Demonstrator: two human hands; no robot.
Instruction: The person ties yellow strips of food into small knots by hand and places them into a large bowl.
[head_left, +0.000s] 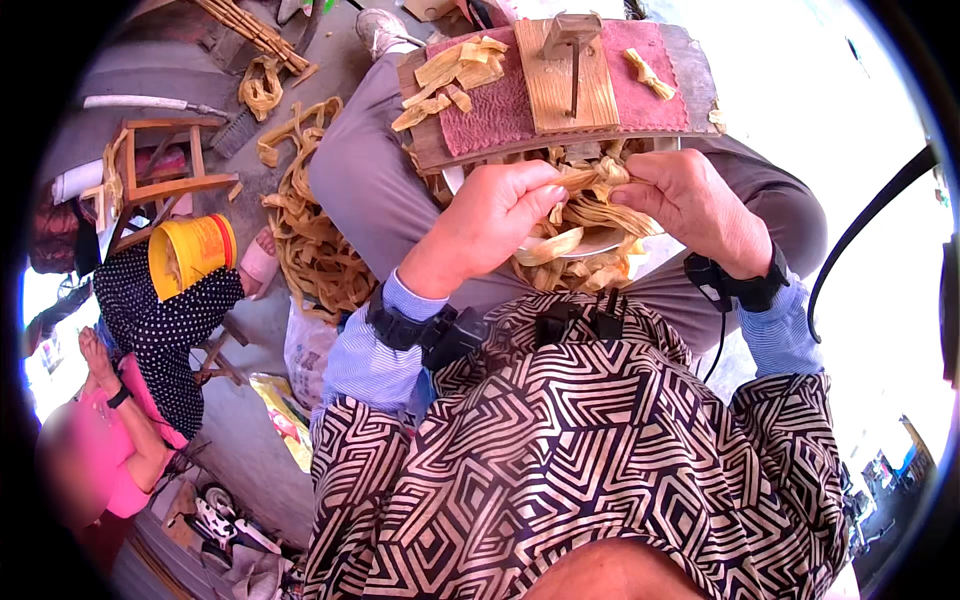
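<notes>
Over the lap, near the wooden board (572, 85): twisting pale fibre strips (590, 195).
Both hands, left (495, 222) and right (700, 205), pinching one strip; next, probably another firm twist.

Little free room between the left hand (495, 215) and right hand (695, 205) — tan strips (590, 215) fill the gap over a white bowl (600, 246). Just beyond, a wooden board (560, 85) on the knees blocks the far side. Left, strip piles (315, 250) and a wooden stool (160, 185) crowd the floor (250, 420); right stays open.
</notes>
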